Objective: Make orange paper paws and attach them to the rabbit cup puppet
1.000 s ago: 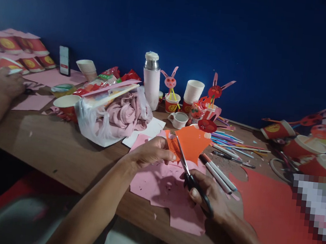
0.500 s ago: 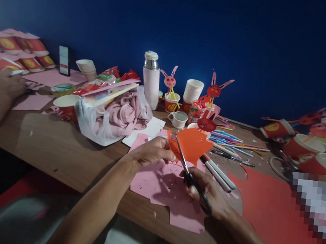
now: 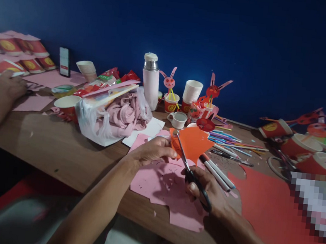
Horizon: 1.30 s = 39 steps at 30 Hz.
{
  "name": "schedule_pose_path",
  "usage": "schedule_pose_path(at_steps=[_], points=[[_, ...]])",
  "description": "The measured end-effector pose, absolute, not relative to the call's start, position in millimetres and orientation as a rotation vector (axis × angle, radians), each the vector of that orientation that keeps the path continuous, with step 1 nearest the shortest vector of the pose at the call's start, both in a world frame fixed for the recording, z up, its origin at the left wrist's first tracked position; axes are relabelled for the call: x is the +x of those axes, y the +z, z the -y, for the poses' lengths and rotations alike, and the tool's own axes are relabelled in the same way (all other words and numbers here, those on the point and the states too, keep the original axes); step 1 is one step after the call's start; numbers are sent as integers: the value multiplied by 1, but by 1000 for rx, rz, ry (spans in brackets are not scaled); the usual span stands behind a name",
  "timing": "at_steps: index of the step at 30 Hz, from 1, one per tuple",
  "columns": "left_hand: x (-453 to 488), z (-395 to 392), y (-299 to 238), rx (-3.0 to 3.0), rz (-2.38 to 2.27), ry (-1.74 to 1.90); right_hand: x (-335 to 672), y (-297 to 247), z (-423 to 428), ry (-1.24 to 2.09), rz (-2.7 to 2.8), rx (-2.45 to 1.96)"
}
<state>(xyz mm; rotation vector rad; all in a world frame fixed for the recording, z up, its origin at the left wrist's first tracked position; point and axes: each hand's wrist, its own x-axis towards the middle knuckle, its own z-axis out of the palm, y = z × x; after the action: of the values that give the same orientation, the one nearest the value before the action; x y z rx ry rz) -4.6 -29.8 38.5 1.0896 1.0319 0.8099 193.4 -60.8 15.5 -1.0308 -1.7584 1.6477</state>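
An orange sheet of paper (image 3: 197,144) with dark drawn outlines is pinched at its left edge by my left hand (image 3: 155,151), thumb on the near side. My right hand (image 3: 204,184) grips the black-handled scissors (image 3: 199,190), fingers in the loops. Their blades lie across the left part of the orange paper, pointing up and away from me. Beneath both hands a pink paper sheet (image 3: 156,185) with cut edges lies on the table. Two markers (image 3: 218,173) rest just beyond my right hand.
Behind stand a thermos flask (image 3: 150,82), a white cup (image 3: 177,119) and rabbit-faced paper cups (image 3: 171,102). A plastic bag (image 3: 89,124) with pink cloth is left of centre. Red paper (image 3: 276,211) lies at right. Another person's hand (image 3: 7,88) holds something white at far left.
The orange paper has tilted slightly between my hands, and the scissor blades have shifted a little against it. Both hands keep their holds.
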Motion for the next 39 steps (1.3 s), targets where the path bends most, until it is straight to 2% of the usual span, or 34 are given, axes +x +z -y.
schedule_pose_path(at_steps=[8,16,29,39], points=[[2,32,37,1132,-1031,896,196,6,63,1537,1703,-864],[12,38,39,1238,-1042,1008,192,9,66,1504,1690,-930],[7,37,44,1238,-1078,930,188,11,65,1365,1826,-1026],[7,37,44,1192,-1037,924,191,3,66,1431,1786,-954]])
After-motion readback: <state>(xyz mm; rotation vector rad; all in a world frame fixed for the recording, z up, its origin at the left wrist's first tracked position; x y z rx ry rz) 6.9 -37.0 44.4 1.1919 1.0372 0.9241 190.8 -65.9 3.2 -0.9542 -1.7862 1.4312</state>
